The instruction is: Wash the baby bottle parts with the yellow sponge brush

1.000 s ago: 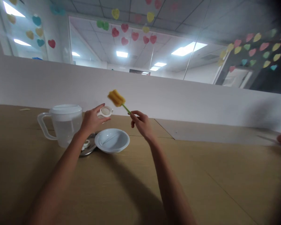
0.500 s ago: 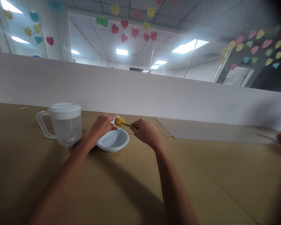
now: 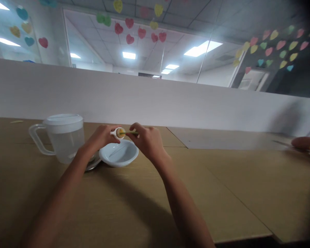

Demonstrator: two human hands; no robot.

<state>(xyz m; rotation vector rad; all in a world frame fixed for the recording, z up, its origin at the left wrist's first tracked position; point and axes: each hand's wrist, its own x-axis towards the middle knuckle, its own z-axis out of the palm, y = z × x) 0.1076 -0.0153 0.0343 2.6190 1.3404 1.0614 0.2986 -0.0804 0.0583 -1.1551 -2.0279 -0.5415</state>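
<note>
White cup: small and rounded (image 3: 119, 133), held over the back part of the bowl, its open mouth turned toward the camera; whether it touches the bowl's rim cannot be told.
Left hand (image 3: 103, 135): closed around the cup from the left, its far fingers partly hidden.
Right hand (image 3: 147, 139): pinching the thin green handle (image 3: 130, 132) between thumb and fingers; its palm is turned away from view.
Yellow sponge (image 3: 122, 131): on the end of the green handle, mostly hidden inside the cup, only a small patch showing at the mouth.
White bowl (image 3: 119, 155): round and wide, on the table, below the cup.
Clear plastic pitcher (image 3: 68, 143): upright with a white lid on, handle pointing left; the left forearm is close to its lower right side.
Metal dish (image 3: 93, 166): round and shiny, just left of the bowl, largely covered by the left forearm; what lies in it is hard to make out.
Wooden table (image 3: 134, 206): brown, its near edge showing only at the bottom right.
Another person's hand (image 3: 301, 143): blurred, cut off by the right side of the view, near something yellow and white too unclear to name.
Change: a second ago the sponge was raised clear of the cup; half a second ago it filled the mouth, and now it sits deeper. The right hand has come closer to the left.
</note>
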